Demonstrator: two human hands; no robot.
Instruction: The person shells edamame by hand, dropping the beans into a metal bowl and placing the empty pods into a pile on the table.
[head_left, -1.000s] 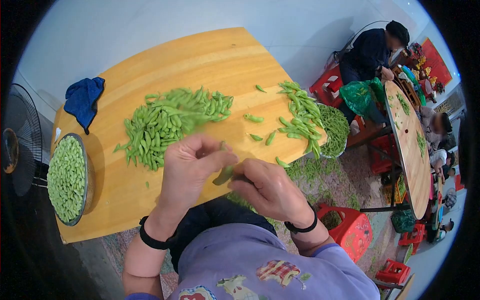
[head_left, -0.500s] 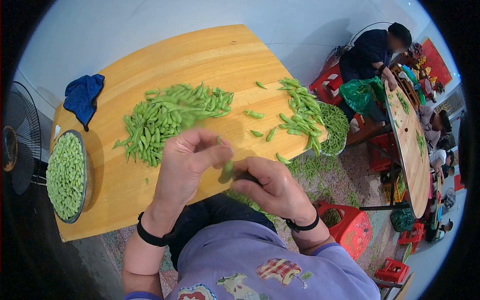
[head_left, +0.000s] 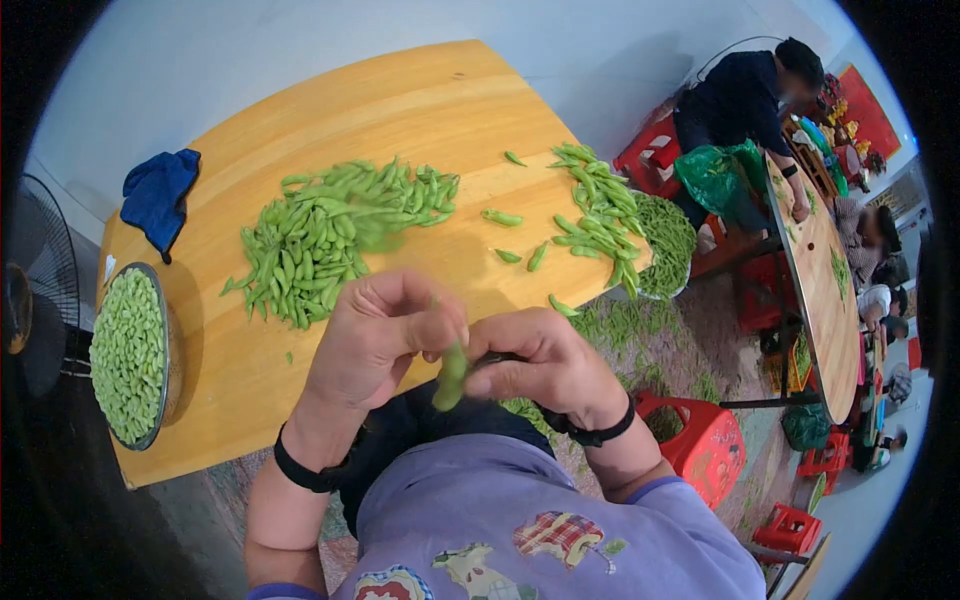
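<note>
A green soybean pod (head_left: 452, 378) hangs pinched in the fingertips of my left hand (head_left: 375, 335), over the table's near edge. My right hand (head_left: 545, 362) is closed around a small dark tool (head_left: 497, 358), mostly hidden by the fingers, with its thumb close beside the pod. Beyond my left hand lies a large heap of soybean pods (head_left: 310, 240). A colander (head_left: 174, 370) full of pale green shelled beans (head_left: 128, 350) stands at the table's left end. More pods (head_left: 600, 210) are spread along the right edge, with a few loose ones between.
A blue cloth (head_left: 160, 200) lies at the wooden table's (head_left: 420, 100) far left corner, near a fan (head_left: 40, 270). A basin of pods (head_left: 665, 245) stands off the right edge. Red stools (head_left: 700, 450) and scattered pods cover the floor. Another person (head_left: 735, 110) leans over a second table (head_left: 815, 290).
The pod between my hands has come lower and plainer into view, and the hands are slightly closer together. At the second table, the other person's hand has moved.
</note>
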